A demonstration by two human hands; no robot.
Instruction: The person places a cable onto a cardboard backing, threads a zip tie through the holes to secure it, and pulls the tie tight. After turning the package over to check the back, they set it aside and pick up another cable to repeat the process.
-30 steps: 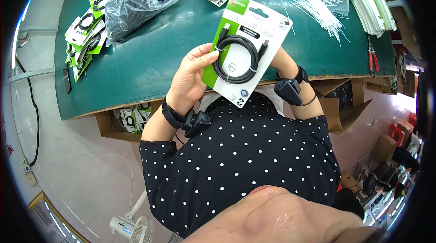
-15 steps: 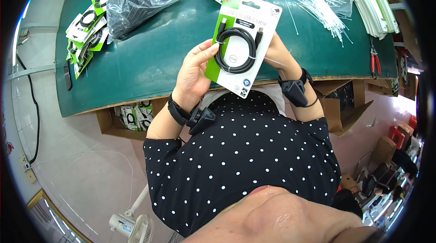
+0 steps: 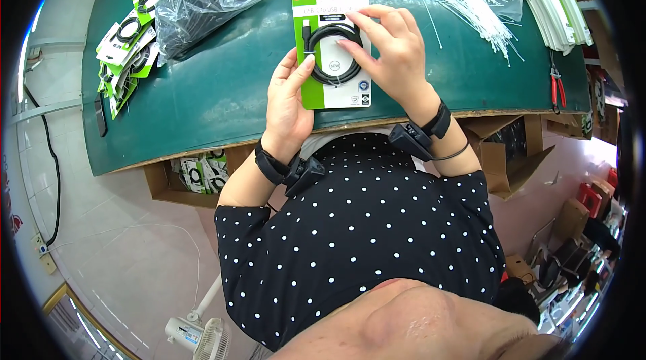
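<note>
A green-and-white cardboard backing card (image 3: 348, 99) with a hang slot at its top stands almost upright over the table's near edge. Tied to its front is a coiled black cable (image 3: 346, 78), with one plug pointing up at the left. My left hand (image 3: 289, 101) grips the card by its left edge, thumb in front and fingers behind. In front of the card's right side is my right hand (image 3: 400, 57), thumb and forefinger apart around the upper right of the coil. Those fingers hide the cable's other plug; whether they touch the coil is unclear.
On the green table (image 3: 222, 101) lie a plastic bag of black cables (image 3: 195, 10), carded cables (image 3: 128, 44) at left, white cable ties (image 3: 481, 17), a stack of cards (image 3: 552, 17) and red-handled pliers (image 3: 558, 93). Cardboard boxes (image 3: 501, 168) stand below the table edge.
The card has moved slightly left and up and turned from tilted to nearly straight. My right hand has come from behind its right edge to its front, over the coil.
</note>
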